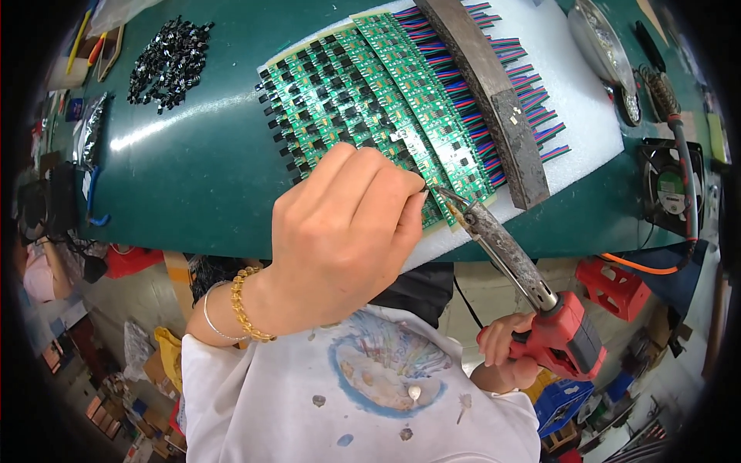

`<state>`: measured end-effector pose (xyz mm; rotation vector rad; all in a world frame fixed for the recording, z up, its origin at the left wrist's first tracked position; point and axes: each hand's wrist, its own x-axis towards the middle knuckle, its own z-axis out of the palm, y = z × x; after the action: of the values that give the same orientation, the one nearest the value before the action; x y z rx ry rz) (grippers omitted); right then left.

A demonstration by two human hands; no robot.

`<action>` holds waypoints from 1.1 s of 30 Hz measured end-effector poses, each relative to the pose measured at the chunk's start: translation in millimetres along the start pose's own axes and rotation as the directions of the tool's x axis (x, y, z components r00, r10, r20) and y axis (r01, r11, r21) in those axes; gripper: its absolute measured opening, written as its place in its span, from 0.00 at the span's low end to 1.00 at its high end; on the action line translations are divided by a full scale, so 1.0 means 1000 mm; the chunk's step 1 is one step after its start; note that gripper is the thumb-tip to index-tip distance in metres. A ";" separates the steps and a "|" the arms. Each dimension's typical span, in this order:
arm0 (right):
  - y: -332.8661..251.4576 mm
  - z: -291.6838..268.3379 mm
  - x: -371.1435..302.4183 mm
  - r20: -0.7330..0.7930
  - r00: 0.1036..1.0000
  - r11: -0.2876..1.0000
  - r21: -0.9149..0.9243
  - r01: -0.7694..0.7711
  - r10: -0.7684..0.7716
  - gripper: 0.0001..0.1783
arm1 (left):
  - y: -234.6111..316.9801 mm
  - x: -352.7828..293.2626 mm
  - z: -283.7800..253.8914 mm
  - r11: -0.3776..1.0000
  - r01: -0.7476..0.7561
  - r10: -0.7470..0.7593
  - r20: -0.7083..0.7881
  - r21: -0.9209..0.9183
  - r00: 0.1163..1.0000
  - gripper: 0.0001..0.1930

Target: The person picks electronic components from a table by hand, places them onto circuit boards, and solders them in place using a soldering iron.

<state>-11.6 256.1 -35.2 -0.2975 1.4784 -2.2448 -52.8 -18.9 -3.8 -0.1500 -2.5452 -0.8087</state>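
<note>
Bent over the near edge of a panel of green circuit boards (405, 92), my left hand (347, 220) is closed in a pinch. Whatever lies between its thumb and forefinger is too small to make out. My right hand (505, 351) grips the red handle of a soldering gun (570, 339). The gun's tip meets or hovers just over the board beside my left fingertips; contact cannot be told. Rows of small black components stand on the left part of the panel. Red, blue and black wires (532, 92) run from its right side beneath a dark heavy bar (486, 77).
White foam (590, 123) lies under the boards on the green table (193, 185). A pile of black components (170, 62) sits at the far left. At right are a metal bowl (598, 38), a coiled soldering-iron holder (660, 92) and a small fan (670, 189). Red stools (614, 289) stand below.
</note>
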 end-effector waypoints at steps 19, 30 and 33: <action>0.002 -0.003 -0.001 0.005 0.998 0.997 -0.023 0.068 -0.068 0.38 | 0.002 0.001 -0.003 1.000 0.019 -0.018 0.041 -0.021 0.999 0.10; 0.007 0.002 0.025 0.083 0.974 0.977 0.055 0.208 -0.212 0.39 | 0.000 0.001 -0.008 0.999 0.041 -0.040 0.037 -0.011 0.999 0.10; 0.006 0.006 0.034 0.106 0.968 0.973 0.064 0.222 -0.228 0.40 | 0.000 -0.001 -0.009 1.000 0.019 -0.020 0.033 0.025 0.999 0.09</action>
<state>-37.2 233.1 -40.3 -0.5930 1.3853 -2.3938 -47.8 -23.7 2.4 -0.1320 -2.5902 -0.7882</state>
